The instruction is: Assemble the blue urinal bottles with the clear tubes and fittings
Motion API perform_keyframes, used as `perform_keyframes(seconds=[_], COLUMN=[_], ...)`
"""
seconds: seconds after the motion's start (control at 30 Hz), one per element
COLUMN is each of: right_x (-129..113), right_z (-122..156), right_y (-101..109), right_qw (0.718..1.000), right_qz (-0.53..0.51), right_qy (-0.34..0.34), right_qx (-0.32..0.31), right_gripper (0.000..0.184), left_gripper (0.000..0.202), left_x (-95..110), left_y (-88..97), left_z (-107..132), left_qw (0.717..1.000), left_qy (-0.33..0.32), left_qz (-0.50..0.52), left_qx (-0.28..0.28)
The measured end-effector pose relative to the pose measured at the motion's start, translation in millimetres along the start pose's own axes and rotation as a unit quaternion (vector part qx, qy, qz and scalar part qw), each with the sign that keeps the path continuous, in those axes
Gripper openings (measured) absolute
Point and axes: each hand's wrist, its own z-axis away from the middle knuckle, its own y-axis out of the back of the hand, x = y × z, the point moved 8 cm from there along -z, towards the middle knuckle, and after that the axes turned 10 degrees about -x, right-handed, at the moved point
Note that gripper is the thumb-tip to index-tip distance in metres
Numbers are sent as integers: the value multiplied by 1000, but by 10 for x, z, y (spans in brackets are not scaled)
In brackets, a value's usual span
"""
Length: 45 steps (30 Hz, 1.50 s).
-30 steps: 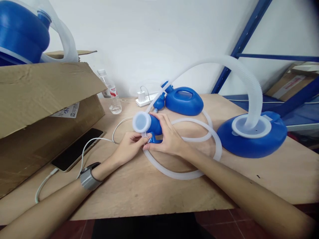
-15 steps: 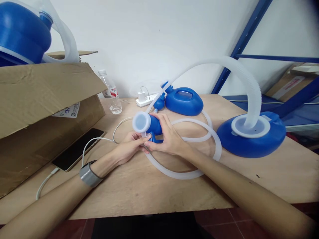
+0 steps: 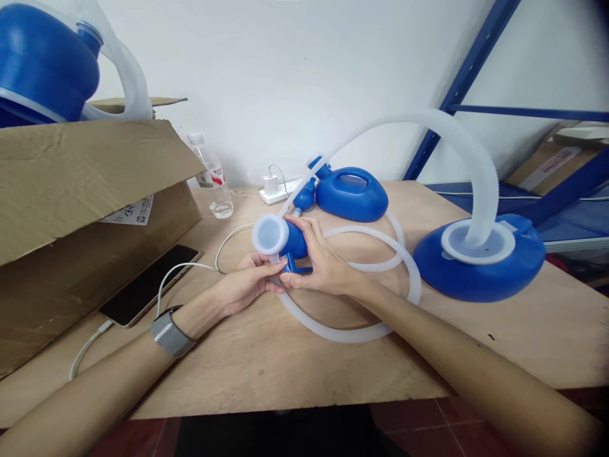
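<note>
Near the middle of the table I hold a blue urinal cup [image 3: 297, 241] whose translucent white cap [image 3: 269, 235] faces toward me and to the left. My right hand [image 3: 328, 263] wraps around its body and the small blue handle [image 3: 292, 264] from the right. Below the cap, my left hand [image 3: 247, 284] pinches the tab or strap beside that handle, thumb on top. A ribbed translucent tube [image 3: 342, 335] loops over the table beneath my hands. Behind stands a blue urinal bottle [image 3: 352, 202] with a grip hole. To the right lies another blue bottle [image 3: 476, 279], a tube rising from its wide white opening.
An open cardboard box [image 3: 95, 184] fills the left, a blue bottle [image 3: 42, 63] sticking out of its top. Nearby are a phone [image 3: 147, 285] on a white cable, a water bottle [image 3: 216, 184] and a power strip [image 3: 283, 190]. Blue shelving [image 3: 464, 82] stands right.
My right thumb has shifted slightly right and away from my left thumb. The cup is almost in the same place, and both hands keep their hold.
</note>
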Motion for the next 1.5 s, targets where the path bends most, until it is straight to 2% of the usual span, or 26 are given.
perform_keyframes(seconds=[0.17,0.37,0.53,0.8,1.03,1.1,1.2,1.37,1.5], right_x=[46,95,79,99,135,147,165,168,227], right_z=[2,19,13,24,37,36,32,35,49], right_y=[-10,-26,-21,17,78,86,44,-20,35], right_qw=[1000,999,999,999,997,995,994,988,981], right_qz=[3,30,35,26,57,76,108,149,180], right_qy=[1,-17,-22,-28,-39,-34,-27,-33,-75], right_qx=[-23,-35,-22,16,45,48,24,-18,-16], right_gripper=[96,98,98,99,121,123,118,96,74], left_gripper=[44,46,49,47,43,43,46,51,53], left_x=[-5,-5,-13,18,60,101,180,309,424], left_y=[-22,-61,-23,-56,-66,-27,94,327,488], left_z=[6,23,29,36,47,55,72,86,118], left_qw=[1000,997,996,998,998,997,991,971,952], left_qy=[9,-30,-46,-31,-21,-31,-52,-54,-67], left_qz=[-19,-61,-65,-52,-52,-69,-102,-178,-204], left_qx=[6,24,46,22,-1,13,64,153,219])
